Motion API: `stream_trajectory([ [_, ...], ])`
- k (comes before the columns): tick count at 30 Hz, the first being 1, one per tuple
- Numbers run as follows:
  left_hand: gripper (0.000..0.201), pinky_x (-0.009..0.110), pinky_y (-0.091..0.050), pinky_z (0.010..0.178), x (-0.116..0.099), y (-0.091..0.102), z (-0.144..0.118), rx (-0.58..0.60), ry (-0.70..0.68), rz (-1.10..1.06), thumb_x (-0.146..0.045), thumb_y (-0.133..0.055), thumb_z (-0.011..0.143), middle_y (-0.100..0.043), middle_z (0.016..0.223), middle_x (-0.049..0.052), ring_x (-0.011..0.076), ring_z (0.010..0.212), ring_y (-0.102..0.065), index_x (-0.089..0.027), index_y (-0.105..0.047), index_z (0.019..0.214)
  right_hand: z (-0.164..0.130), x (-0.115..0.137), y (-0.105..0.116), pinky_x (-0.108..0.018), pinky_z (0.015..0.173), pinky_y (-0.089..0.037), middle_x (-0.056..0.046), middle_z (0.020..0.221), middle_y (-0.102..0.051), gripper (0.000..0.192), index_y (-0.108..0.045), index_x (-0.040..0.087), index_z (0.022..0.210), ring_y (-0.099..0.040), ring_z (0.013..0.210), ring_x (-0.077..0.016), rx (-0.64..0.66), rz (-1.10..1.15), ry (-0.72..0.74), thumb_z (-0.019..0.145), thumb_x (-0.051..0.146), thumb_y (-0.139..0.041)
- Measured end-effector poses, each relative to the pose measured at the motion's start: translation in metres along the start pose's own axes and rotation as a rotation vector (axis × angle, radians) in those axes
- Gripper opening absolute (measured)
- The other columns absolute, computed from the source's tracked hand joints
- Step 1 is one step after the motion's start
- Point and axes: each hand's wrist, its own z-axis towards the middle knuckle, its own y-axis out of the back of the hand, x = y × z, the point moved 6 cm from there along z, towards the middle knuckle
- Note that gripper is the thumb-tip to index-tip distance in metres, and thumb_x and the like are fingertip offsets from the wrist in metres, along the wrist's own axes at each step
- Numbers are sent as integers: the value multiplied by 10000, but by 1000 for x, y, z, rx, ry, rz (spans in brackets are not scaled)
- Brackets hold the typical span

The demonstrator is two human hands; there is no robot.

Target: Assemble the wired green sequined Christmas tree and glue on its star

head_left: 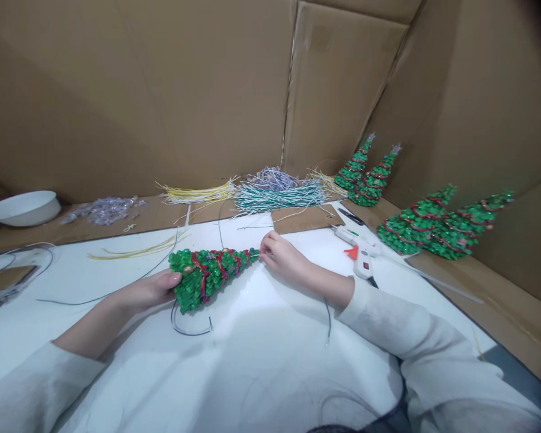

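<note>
At the middle of the white table (261,361), my left hand (151,288) is curled round the wide base of a small green tree (210,270), thumb over the foliage, holding it on its side with the tip pointing to the right. My right hand (282,255) is closed at that tip, fingertips pinched together on it; whether a thin wire sits between them I cannot tell, the view is too soft there. I judge the step in hand to be work at the very top of the tree, which already wears its red garland, so the body looks nearly finished. A next move there would call for a steady grip at the base and fine fingertip control, since the tip is narrow. A dark wire (189,329) loops on the table just below the tree. Farther right lies a white glue gun (360,249), nozzle toward me. Beyond the hands, bundles of coloured wire (275,192) rest against the cardboard wall (162,90), four finished trees (433,222) lean at the right, and a white bowl (22,207) sits far left.
</note>
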Motion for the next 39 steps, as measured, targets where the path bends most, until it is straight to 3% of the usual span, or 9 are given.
stream_trajectory([
  [5,659,236,-486,758,-1,-2,0,9,-6,-2,-638,-606,699,-713,976,60,235,1006,-600,-144,-640,1132,-2,10,-5,-272,706,-402,-69,1003,-523,118,-580,158,859,-536,723,-129,-4,-22,-16,875,153,-463],
  [10,654,237,-489,738,0,-1,0,6,-10,-7,-642,-601,700,-717,952,63,227,956,-619,-135,-648,1112,1,-1,-1,-253,756,-425,-58,994,-517,28,-566,153,824,-554,808,-133,19,16,11,817,180,-570],
  [13,635,235,-483,746,-1,-2,0,9,-8,-3,-632,-596,711,-721,928,62,222,948,-620,-137,-654,1104,2,-4,1,-243,773,-427,-53,967,-524,52,-568,153,780,-557,810,-122,40,24,24,814,122,-544],
  [21,625,239,-483,750,0,1,-1,2,2,5,-641,-614,686,-723,900,65,207,855,-632,-137,-679,1049,1,5,-3,-285,747,-428,-81,1018,-505,87,-571,138,910,-542,787,-145,20,-18,-10,861,180,-513],
  [24,593,223,-482,754,0,2,-1,-7,-4,6,-634,-610,696,-726,856,50,180,799,-637,-142,-693,1017,4,-5,2,-258,761,-444,-66,994,-504,87,-574,137,849,-553,799,-131,60,12,18,793,193,-609],
  [27,577,230,-483,759,-1,1,-1,-9,-6,10,-631,-606,702,-726,810,43,178,784,-636,-143,-701,995,5,-6,3,-240,770,-438,-54,963,-513,36,-581,145,765,-559,787,-116,94,18,46,789,120,-572],
  [31,603,236,-485,743,0,2,-1,-10,-1,13,-646,-615,680,-722,807,55,193,792,-632,-128,-703,976,2,5,0,-286,750,-423,-84,988,-512,92,-593,136,831,-553,764,-139,78,-21,20,836,114,-504],
  [34,615,235,-482,755,0,3,-1,-13,4,10,-647,-613,681,-721,855,58,194,813,-628,-133,-690,1011,2,5,0,-291,750,-425,-90,1019,-500,51,-591,132,853,-549,760,-139,84,-17,10,823,158,-560],
  [39,624,215,-475,753,-1,1,-1,-16,8,-3,-646,-624,673,-724,858,39,183,824,-632,-155,-678,1055,5,-3,7,-246,756,-426,-58,964,-506,22,-594,130,760,-537,746,-108,127,26,45,772,113,-600],
])
